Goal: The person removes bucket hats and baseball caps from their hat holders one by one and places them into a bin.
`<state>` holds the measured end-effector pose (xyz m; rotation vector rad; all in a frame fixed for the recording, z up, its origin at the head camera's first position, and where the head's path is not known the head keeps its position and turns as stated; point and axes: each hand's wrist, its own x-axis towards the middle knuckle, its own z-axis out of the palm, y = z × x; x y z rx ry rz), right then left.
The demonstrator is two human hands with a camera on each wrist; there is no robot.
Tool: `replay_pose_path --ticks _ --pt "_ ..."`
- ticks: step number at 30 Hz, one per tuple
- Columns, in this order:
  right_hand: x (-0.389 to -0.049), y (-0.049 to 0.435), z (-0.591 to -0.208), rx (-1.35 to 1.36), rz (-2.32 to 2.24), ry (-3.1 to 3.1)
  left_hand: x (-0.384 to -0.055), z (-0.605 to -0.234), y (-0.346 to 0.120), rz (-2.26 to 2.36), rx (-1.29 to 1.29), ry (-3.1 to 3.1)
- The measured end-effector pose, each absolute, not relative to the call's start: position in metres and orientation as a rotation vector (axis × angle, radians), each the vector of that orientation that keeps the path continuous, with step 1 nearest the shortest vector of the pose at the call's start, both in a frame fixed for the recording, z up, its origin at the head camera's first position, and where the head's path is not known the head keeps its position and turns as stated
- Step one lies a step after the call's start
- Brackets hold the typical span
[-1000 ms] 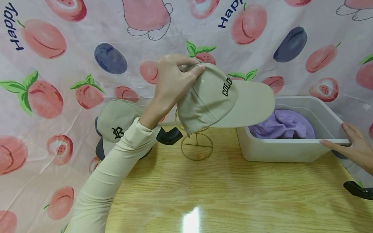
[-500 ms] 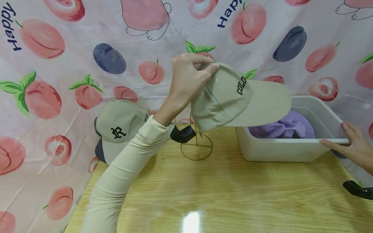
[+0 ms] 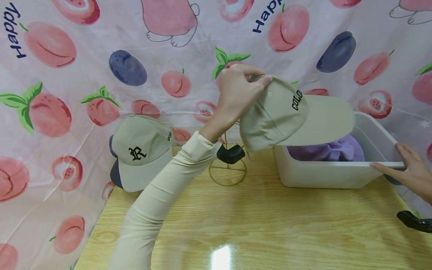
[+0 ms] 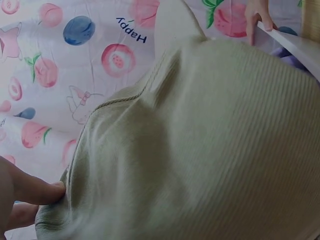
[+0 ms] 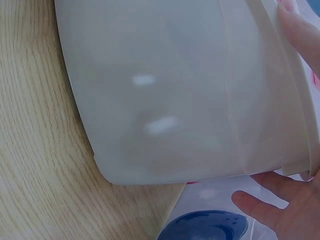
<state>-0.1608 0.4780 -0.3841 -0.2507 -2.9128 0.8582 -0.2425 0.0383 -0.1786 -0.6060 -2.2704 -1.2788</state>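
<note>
My left hand (image 3: 241,93) pinches the rear of a beige baseball cap (image 3: 276,116) with black lettering, holding it in the air. The cap's brim (image 3: 329,120) points right and hangs over a grey-white storage bin (image 3: 320,175). In the left wrist view, the thumb and a finger grip the edge of the cap fabric (image 4: 165,140). My right hand (image 3: 411,170) holds the bin's front right corner, thumb along the front rim and fingers at the right side. Inside the bin lies crumpled purple fabric (image 3: 341,150), partly hidden by the brim.
A beige cap (image 3: 143,150) with a black emblem sits at the table's left, a dark-brimmed cap behind it. A gold wire stand (image 3: 228,176) rises mid-table, its upper part hidden behind my left arm. A fruit-print cloth (image 3: 189,33) hangs behind the wooden table (image 3: 270,225).
My left hand has carried the beige cap steadily rightward, from in front of the wire stand to over the bin's left part. The right hand and the bin have stayed put.
</note>
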Motion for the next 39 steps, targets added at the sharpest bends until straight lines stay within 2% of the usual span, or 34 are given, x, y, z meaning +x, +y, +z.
replay_pose_path --ticks 39 --pt "-0.163 0.482 -0.388 -0.222 0.924 -2.911 -0.282 -0.235 0.168 -1.394 -0.426 -2.360"
